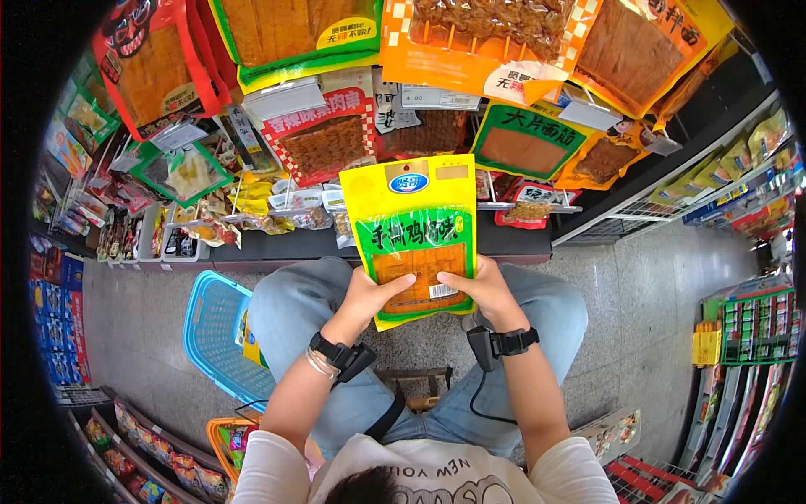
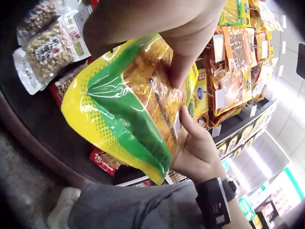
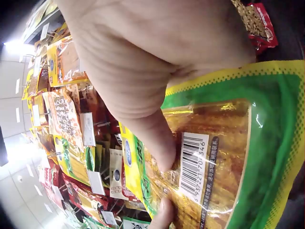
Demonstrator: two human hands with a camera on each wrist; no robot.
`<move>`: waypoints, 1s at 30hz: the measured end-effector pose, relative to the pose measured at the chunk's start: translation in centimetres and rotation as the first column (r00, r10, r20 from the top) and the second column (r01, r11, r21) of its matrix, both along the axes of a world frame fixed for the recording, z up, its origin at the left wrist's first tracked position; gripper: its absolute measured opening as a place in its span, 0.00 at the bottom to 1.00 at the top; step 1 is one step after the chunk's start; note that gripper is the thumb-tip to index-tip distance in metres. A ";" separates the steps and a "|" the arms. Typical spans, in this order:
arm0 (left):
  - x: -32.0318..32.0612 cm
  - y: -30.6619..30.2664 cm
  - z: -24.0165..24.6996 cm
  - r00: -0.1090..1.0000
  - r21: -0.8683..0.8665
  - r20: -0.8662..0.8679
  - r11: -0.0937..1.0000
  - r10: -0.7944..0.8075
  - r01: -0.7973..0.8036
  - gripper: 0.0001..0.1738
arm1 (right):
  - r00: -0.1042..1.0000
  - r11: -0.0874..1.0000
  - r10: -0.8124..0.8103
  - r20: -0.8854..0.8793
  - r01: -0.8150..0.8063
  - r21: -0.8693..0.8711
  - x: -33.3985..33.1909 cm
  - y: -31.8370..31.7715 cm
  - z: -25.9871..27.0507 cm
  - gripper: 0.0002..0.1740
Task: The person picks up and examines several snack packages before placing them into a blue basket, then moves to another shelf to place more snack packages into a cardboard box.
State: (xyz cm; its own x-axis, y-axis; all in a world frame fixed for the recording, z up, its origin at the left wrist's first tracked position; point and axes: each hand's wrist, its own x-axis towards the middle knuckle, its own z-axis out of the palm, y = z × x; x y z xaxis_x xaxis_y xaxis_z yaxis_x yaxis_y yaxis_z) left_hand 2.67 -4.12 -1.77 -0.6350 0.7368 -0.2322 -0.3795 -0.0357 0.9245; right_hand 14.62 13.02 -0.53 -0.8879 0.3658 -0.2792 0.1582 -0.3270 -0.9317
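A yellow and green snack packet (image 1: 416, 220) with a clear window over brown slices stands upright between both hands, above the lap. My left hand (image 1: 366, 299) grips its lower left side, thumb over the front. On the opposite edge my right hand (image 1: 487, 292) grips it the same way, the thumb beside a white barcode label (image 3: 193, 164). Both sets of fingers are hidden behind the packet in the head view. In the left wrist view the packet's (image 2: 119, 109) lower end bulges toward the camera.
Snack packets hang on hooks ahead, among them an orange one (image 1: 491, 42) and a red one (image 1: 323, 139). A blue basket (image 1: 214, 323) stands on the floor at left, with an orange basket (image 1: 220, 433) behind it. Shelves (image 1: 747, 319) stand at right.
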 end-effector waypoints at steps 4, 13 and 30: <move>0.1 0.2 0.3 1.000 -0.008 0.008 1.000 0.010 -0.010 0.19 | 1.000 1.000 -0.002 -0.014 0.001 -0.004 0.0 0.0 -0.1 0.19; 0.0 0.2 0.2 1.000 -0.003 0.020 1.000 -0.004 0.004 0.20 | 1.000 1.000 -0.006 0.007 0.006 0.007 -0.1 -0.1 0.3 0.19; 1.9 -12.4 7.9 0.980 0.157 -0.023 0.969 0.197 -0.191 0.22 | 0.912 0.912 0.409 -0.044 -0.407 0.045 0.3 -7.8 5.5 0.19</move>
